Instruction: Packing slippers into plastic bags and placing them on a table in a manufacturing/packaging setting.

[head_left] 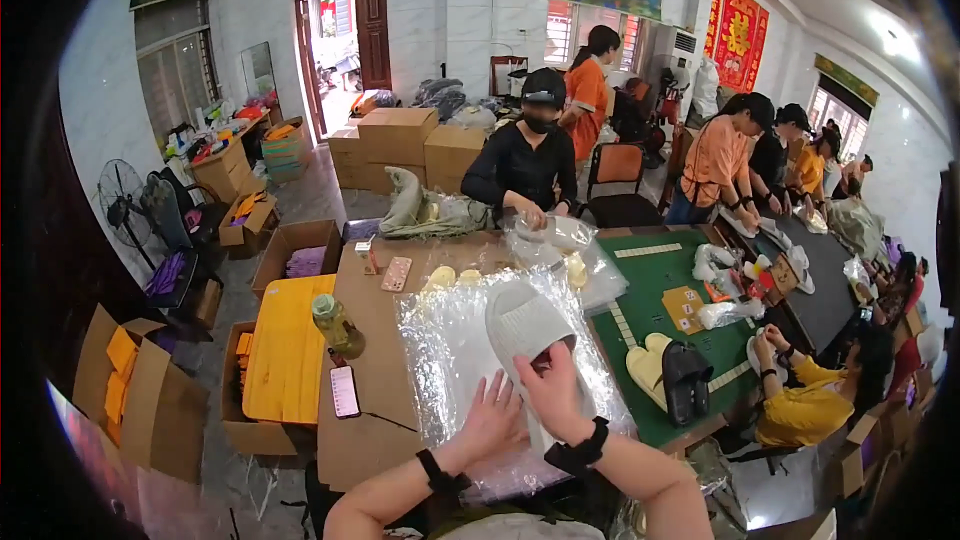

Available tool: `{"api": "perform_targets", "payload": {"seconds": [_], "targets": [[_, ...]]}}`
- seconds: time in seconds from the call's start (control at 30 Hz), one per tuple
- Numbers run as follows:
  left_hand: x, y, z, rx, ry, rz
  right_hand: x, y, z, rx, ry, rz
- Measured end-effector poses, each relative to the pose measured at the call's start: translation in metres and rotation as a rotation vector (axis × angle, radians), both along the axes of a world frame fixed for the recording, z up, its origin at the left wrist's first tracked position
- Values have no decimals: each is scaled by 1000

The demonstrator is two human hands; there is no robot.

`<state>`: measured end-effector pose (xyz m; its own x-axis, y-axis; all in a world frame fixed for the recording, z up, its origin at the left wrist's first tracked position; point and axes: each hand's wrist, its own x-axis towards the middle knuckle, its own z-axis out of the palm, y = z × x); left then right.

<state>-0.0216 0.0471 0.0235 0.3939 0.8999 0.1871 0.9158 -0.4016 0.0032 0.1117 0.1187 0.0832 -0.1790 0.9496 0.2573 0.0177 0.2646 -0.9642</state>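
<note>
A light grey slide slipper [522, 318] is tilted over a stack of transparent plastic bags [425, 340] on the table in front of me. My right hand [556, 395] grips it near its opening, thumb and fingers closed on the edge. Beside it, my left hand [490, 414] lies flat on the bags with fingers stretched out, holding nothing. Whether a second slipper lies beneath is hidden by my hands and the glare. Dark bands circle both my wrists.
Left of the bags are a phone [344, 392], a green bottle [338, 326] and a yellow board [290, 348]. Yellow slippers [648, 370] and black slippers [686, 380] rest on the green table [640, 295]. Across sits a co-worker [530, 155] handling plastic; others work at right.
</note>
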Motion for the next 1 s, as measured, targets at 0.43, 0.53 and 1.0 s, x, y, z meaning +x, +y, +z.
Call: {"api": "perform_targets", "payload": {"seconds": [0.43,0.53,1.0], "targets": [[-28,-26,-48,-234,-158,46,62,-12,-23,-52,-268,-95],[-23,-25,-26,-428,-153,76,84,-10,-23,-275,-282,-80],[-23,-28,-50,-130,-287,23,36,9,-26,77,-1086,113]]}}
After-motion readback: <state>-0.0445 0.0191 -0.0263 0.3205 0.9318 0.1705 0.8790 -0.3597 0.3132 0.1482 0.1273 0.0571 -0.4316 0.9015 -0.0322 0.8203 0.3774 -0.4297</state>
